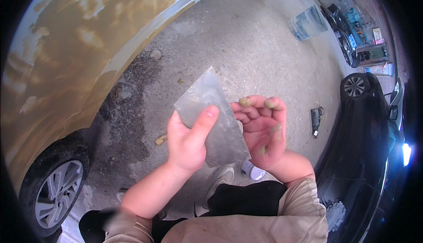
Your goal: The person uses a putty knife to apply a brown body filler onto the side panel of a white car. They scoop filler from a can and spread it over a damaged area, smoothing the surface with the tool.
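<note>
My left hand (188,141) grips a thin grey translucent plate (213,130), roughly four-sided, with the thumb flat on its upper face and the other fingers hidden beneath. The plate is tilted and its far corner points away from me. Close by the plate's right edge, my right hand (266,130) is turned palm up, fingers half curled and apart, with no object visible in it. Yellowish-green paste coats its fingertips and spots its palm. A small tan piece (161,140) shows just left of my left hand; I cannot tell whether it is held or lies on the floor.
A car panel (75,53) smeared with tan filler rises at left, above a wheel (59,194). A dark car (352,155) stands at right. On the concrete floor are a bucket (308,23), a black power tool (315,120) and a white-lidded can (254,171) near my feet.
</note>
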### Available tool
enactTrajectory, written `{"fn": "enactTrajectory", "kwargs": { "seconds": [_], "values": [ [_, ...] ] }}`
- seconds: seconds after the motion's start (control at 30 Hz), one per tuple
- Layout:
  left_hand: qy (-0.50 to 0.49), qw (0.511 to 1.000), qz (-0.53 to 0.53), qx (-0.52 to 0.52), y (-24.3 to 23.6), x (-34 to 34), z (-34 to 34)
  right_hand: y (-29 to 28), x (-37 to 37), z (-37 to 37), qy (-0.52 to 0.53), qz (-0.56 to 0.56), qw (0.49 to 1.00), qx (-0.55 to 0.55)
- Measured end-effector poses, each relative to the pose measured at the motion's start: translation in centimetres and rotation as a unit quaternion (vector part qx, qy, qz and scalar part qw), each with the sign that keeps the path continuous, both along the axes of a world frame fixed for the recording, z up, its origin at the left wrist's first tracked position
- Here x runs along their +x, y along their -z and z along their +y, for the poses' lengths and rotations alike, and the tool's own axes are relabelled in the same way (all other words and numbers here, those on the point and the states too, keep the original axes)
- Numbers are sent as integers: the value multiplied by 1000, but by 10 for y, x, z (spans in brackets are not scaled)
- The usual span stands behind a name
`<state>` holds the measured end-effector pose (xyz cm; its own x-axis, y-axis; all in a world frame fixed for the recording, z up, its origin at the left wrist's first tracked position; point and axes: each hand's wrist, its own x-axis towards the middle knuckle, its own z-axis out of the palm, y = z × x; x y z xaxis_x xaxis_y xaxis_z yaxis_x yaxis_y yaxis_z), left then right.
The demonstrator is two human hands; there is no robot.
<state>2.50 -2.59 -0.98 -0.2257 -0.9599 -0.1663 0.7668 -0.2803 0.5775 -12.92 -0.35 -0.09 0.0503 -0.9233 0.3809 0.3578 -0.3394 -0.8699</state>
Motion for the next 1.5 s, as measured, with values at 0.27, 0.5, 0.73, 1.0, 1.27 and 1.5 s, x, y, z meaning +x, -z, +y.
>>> {"fn": "enactTrajectory", "kwargs": {
  "seconds": [0.27, 0.5, 0.73, 1.0, 1.27, 1.5],
  "values": [
    [-13, 1000, -8, -4, 3, -2, 2, 3, -4, -4, 79, 104, 991, 23],
    [37, 999, -15, -10, -1, -1, 1, 4, -7, -6, 79, 57, 993, 65],
    [42, 999, 2, 34, -7, -2, 0, 8, -4, 0, 62, 104, 992, -44],
    [64, 995, 38, 66, -15, -2, 9, 35, 15, 14, 37, 76, 981, -174],
    [77, 991, 81, 69, -23, 2, 9, 39, 20, 11, 5, 45, 977, -211],
    [118, 970, 176, 122, -30, -2, 12, 43, 19, 0, -5, 83, 955, -285]
  ]
}}
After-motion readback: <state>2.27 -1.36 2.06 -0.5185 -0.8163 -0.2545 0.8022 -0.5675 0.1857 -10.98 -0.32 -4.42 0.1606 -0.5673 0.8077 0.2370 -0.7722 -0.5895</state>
